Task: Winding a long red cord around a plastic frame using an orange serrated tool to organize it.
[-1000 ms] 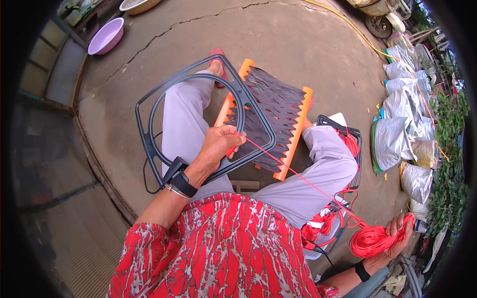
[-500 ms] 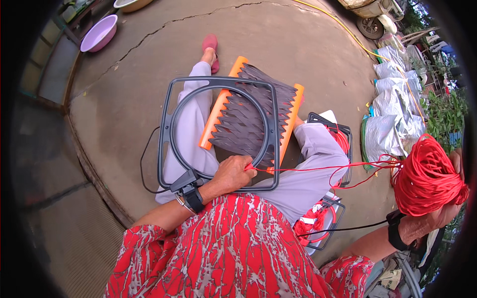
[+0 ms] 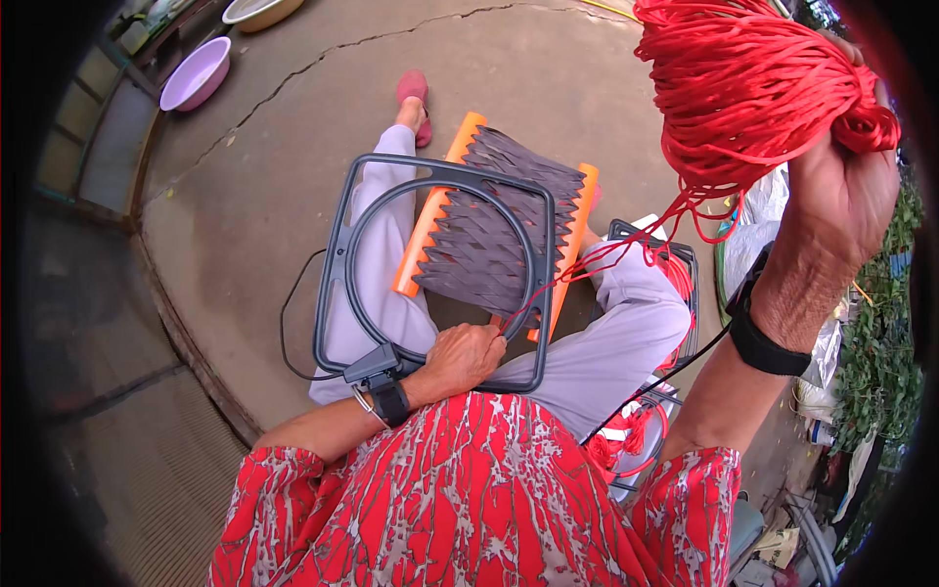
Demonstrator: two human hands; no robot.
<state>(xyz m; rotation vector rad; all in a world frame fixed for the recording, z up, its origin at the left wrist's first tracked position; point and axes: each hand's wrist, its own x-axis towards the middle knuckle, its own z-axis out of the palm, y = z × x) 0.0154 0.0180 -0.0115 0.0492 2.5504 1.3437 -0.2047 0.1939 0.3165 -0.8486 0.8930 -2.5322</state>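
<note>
My right hand (image 3: 846, 181) is raised at the upper right, closed round the gathered end of a big bundle of red cord (image 3: 748, 93). Loose strands hang from the bundle and run down left to my left hand (image 3: 462, 359). That hand is closed at the lower right of the ring in a dark grey square frame (image 3: 342, 256), pinching the red cord against it. The frame lies over my lap. Beyond it stands a folding stool (image 3: 479, 220) with orange side bars and a woven dark strap seat, partly seen through the ring.
Right of my knee are dark frames (image 3: 696, 293) wound with red cord, and a pale container (image 3: 636, 460) holding more. A purple basin (image 3: 196, 74) and a tan basin (image 3: 259, 12) lie at the far left. Silvery sacks (image 3: 751, 249) and plants (image 3: 885, 323) line the right side.
My right hand has swung up and inward, lifting the cord bundle from the right edge to the upper right. The strands now slope upward. My left hand and the frame have shifted slightly.
</note>
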